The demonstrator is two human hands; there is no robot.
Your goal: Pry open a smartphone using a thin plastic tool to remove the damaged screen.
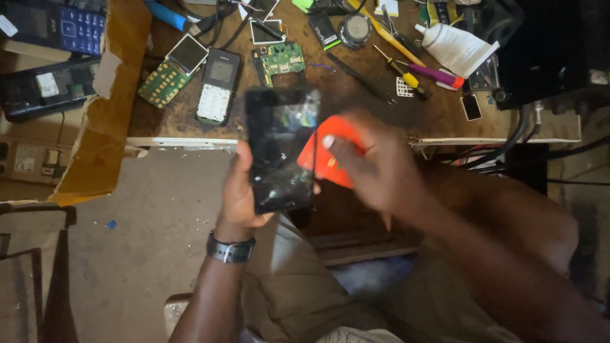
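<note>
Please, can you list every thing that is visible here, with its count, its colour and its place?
smartphone: 1, black, cracked glass, in left hand
card: 1, orange-red, flat, in right hand
keypad phones: 2, opened, on bench at left
circuit board: 1, green, bench middle
screwdriver: 1, yellow handle, bench right
white bottle: 1, lying, bench right
workbench: 1, brown, worn
wristwatch: 1, dark, left wrist
left hand: grips smartphone
right hand: blurred, holds card
</note>
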